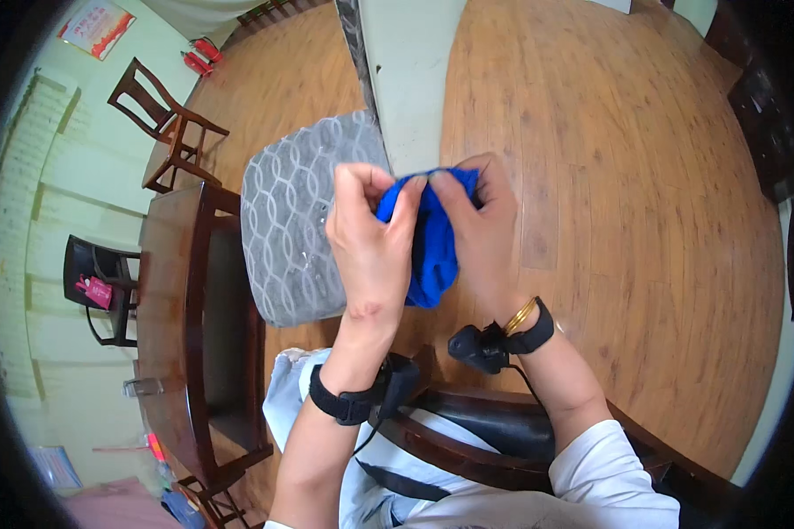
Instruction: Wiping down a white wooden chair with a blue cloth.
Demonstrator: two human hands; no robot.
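Note:
A blue piece of fabric (pixel 433 254) hangs between my two hands; its exact kind is hard to tell. My left hand (pixel 374 231) pinches its upper left edge between thumb and fingers. On the upper right edge, close beside the left thumb, my right hand (pixel 480 225) grips the cloth, with some fingers hidden behind it. The lower part of the fabric droops in folds below the thumbs. Behind my left hand lies a grey cushioned surface with a pale looped pattern (pixel 284 218).
A dark wooden table (pixel 172 297) stands at the left, with wooden chairs (pixel 172 125) beyond it. A curved wooden chair rail (pixel 463 449) crosses near my lap. Wood flooring (pixel 635 231) spreads to the right. Red fire extinguishers (pixel 202 56) stand by the far wall.

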